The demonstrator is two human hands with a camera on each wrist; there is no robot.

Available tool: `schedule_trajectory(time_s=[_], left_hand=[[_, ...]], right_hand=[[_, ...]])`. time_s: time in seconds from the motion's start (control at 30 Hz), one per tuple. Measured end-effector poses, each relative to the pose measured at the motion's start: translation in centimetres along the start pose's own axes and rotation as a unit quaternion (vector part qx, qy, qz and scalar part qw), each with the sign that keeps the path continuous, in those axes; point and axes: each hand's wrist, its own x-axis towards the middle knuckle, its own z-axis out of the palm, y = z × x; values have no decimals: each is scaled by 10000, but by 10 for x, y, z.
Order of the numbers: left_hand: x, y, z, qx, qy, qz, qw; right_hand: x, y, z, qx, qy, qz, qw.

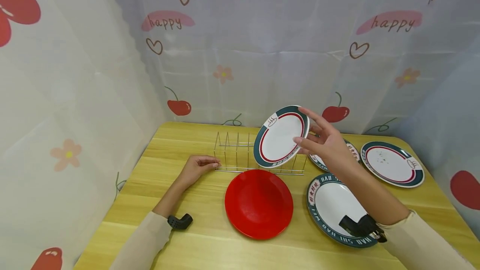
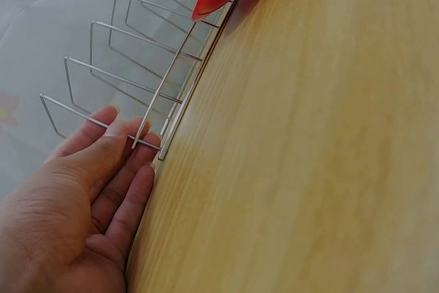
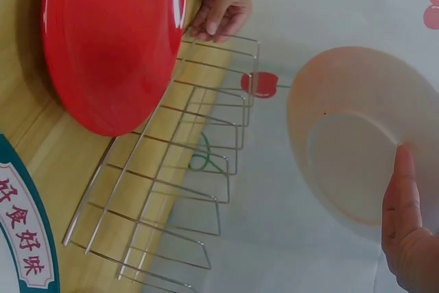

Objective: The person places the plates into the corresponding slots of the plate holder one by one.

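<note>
My right hand (image 1: 331, 149) holds a white plate (image 1: 282, 138) with a dark green and red rim, raised and tilted above the rack. The thumb is on its face near the edge, the other fingers along the rim and behind. In the right wrist view the plate's pale underside (image 3: 343, 149) shows. At the left end of the wire dish rack (image 1: 292, 174), my left hand (image 1: 196, 167) grips the end wires between thumb and fingers, as the left wrist view shows. Just in front of the rack is a red plate (image 1: 258, 204).
On the right of the wooden table (image 1: 202, 241) lie a large green-rimmed plate (image 1: 337, 203), partly under my right forearm, and a smaller plate (image 1: 390, 163) behind it. Another patterned plate (image 1: 351, 150) is half hidden by my right hand. A printed curtain (image 1: 262, 74) hangs behind.
</note>
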Motion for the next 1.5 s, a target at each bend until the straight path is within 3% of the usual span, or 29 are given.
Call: schedule_trajectory(time_s=[0.23, 0.53, 0.8, 1.13, 1.5], left_hand=[[3, -14, -3, 3, 52, 97, 9999], [3, -15, -4, -157, 1, 330, 9993], [2, -15, -3, -153, 59, 344, 9993], [4, -19, -2, -25, 171, 511, 9985], [4, -19, -3, -130, 167, 479, 9986]], right_hand=[[21, -4, 20, 29, -134, -15, 9999], [46, -6, 47, 42, -590, -102, 9982], [68, 8, 70, -33, -888, -333, 9955], [81, 14, 100, -287, -1142, -207, 9928], [93, 25, 122, -706, -1246, -78, 9897]])
